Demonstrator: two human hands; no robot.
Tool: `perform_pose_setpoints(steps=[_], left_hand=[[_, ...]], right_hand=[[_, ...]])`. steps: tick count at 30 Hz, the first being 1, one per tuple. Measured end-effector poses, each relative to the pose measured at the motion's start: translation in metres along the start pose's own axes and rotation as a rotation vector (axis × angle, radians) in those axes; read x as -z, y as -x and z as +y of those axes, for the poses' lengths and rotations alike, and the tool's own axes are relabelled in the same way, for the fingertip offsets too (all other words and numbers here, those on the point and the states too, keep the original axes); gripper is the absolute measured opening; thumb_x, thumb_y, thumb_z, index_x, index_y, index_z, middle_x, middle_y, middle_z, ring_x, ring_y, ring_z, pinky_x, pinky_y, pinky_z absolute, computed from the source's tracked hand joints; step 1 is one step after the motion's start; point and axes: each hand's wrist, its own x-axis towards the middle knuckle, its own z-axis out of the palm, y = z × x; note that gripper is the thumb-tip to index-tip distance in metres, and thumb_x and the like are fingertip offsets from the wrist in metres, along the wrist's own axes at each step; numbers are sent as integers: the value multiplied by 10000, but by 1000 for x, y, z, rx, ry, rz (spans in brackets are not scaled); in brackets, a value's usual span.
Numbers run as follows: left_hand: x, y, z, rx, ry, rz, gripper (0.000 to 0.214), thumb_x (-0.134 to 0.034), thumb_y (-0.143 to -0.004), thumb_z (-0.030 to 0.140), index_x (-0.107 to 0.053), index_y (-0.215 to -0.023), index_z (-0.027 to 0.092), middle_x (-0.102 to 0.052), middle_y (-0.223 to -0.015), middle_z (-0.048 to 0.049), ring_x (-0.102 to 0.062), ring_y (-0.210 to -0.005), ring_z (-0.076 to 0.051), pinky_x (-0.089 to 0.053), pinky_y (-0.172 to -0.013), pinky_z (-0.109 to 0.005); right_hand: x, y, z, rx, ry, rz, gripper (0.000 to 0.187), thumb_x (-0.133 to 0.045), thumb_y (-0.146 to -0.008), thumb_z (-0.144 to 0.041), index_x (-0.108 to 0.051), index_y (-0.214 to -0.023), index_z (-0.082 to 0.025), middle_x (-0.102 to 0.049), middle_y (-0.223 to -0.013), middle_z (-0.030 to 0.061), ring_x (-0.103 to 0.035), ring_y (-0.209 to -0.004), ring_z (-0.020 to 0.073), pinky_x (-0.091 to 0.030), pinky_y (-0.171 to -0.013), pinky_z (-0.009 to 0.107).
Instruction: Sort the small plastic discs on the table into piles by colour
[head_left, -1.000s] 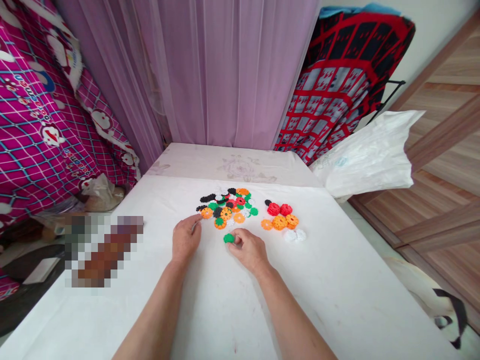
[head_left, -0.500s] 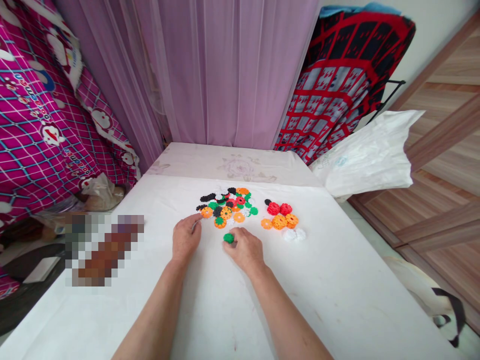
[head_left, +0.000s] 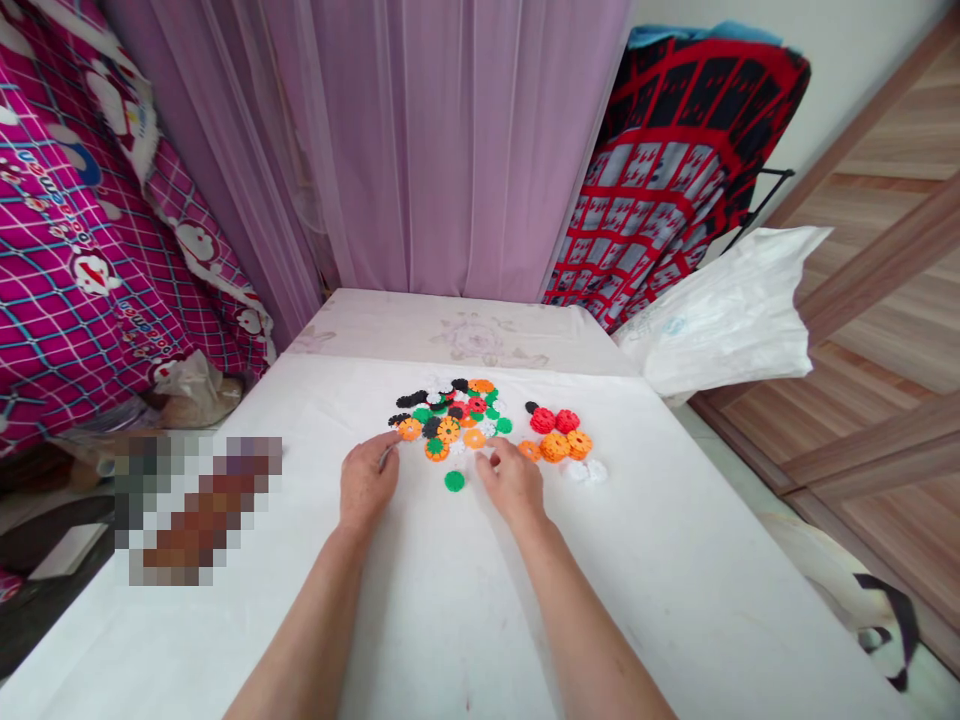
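Observation:
A mixed pile of plastic snowflake discs [head_left: 452,415] in black, white, green, red and orange lies on the white table [head_left: 675,560]. To its right sit small sorted stacks: red discs [head_left: 553,420], orange discs [head_left: 561,445] and white discs [head_left: 587,470]. One green disc [head_left: 454,481] lies alone on the table, just left of my right hand [head_left: 510,482]. That hand holds nothing, its fingers loosely spread toward the pile. My left hand [head_left: 367,480] rests on the table at the pile's left edge, fingers curled, index tip near an orange disc [head_left: 409,429].
A purple curtain [head_left: 450,140] hangs behind the table. A pink patterned blanket [head_left: 90,230] is at left, a red and black blanket [head_left: 675,160] at back right. A white plastic bag [head_left: 727,310] lies off the table's right corner. A blurred patch [head_left: 195,500] covers something at left.
My right hand has let go of the green disc, which now lies alone on the table, and has moved up and right toward the pile. My left hand has stayed put.

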Motion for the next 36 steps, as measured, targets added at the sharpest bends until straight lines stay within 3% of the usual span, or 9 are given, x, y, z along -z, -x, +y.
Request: perform_pose_setpoints(steps=[4, 8, 13, 17, 20, 24, 30, 36], left_hand=[[1, 0, 0, -15, -3, -4, 355, -421, -842, 288, -720, -1020, 222, -752, -1036, -50, -687, -955, -235, -508, -914, -392], [0, -1, -1, -20, 0, -4, 350, -422, -841, 288, -721, -1012, 223, -752, -1038, -47, -688, -950, -231, -513, -905, -386], [0, 0, 0, -18, -7, -2, 345, -430, -840, 285, -716, -1027, 235, -752, -1042, -37, -684, -962, -225, -507, -915, -380], [0, 0, 1, -18, -4, 2, 347, -425, -843, 280, -715, -1028, 234, -752, -1038, -39, -686, -953, -230, -511, -902, -390], [1, 0, 1, -14, -2, 3, 342, -427, -844, 283, -717, -1017, 230, -752, -1038, -43, -687, -954, -236, -510, -909, -399], [0, 0, 1, -12, -6, -8, 345, -423, -847, 277, -720, -1017, 228, -750, -1047, -47, -685, -968, -239, -507, -924, -402], [0, 0, 1, -4, 1, -19, 349, -427, -850, 279, -716, -1036, 217, -745, -1060, -55, -679, -987, -240, -503, -932, -410], [0, 0, 2, 12, 16, -23, 337, -435, -847, 275, -715, -1031, 239, -744, -1071, -40, -677, -991, -228, -504, -932, -394]], right_hand=[[13, -28, 8, -162, 171, -1, 424, -413, -950, -296, -489, -1352, -184, -721, -967, 85, -662, -958, 222, -441, -771, 295], [14, -46, 8, -227, 245, -40, 480, -419, -947, -321, -430, -1399, -160, -704, -1044, 145, -662, -995, 249, -467, -792, 328], [11, -55, 6, -232, 236, -59, 335, -421, -932, -321, -593, -1186, -187, -706, -1022, 142, -669, -983, 255, -487, -757, 336], [11, -57, 5, -249, 232, -43, 303, -435, -925, -323, -619, -1122, -183, -711, -997, 140, -676, -954, 254, -478, -725, 325], [12, -48, 6, -232, 211, -5, 319, -438, -935, -342, -601, -1157, -181, -721, -957, 126, -677, -931, 240, -459, -718, 308], [8, -19, 8, -89, 94, 27, 372, -450, -941, -366, -547, -1262, -207, -732, -806, 35, -680, -871, 201, -420, -708, 269], [-8, 27, 5, 114, -70, -79, 296, -523, -879, -363, -624, -1142, -269, -699, -673, -52, -660, -686, 146, -375, -631, 226], [-10, 33, -9, 147, -27, -102, 254, -536, -853, -346, -642, -1081, -306, -694, -660, -68, -652, -666, 139, -349, -600, 224]])
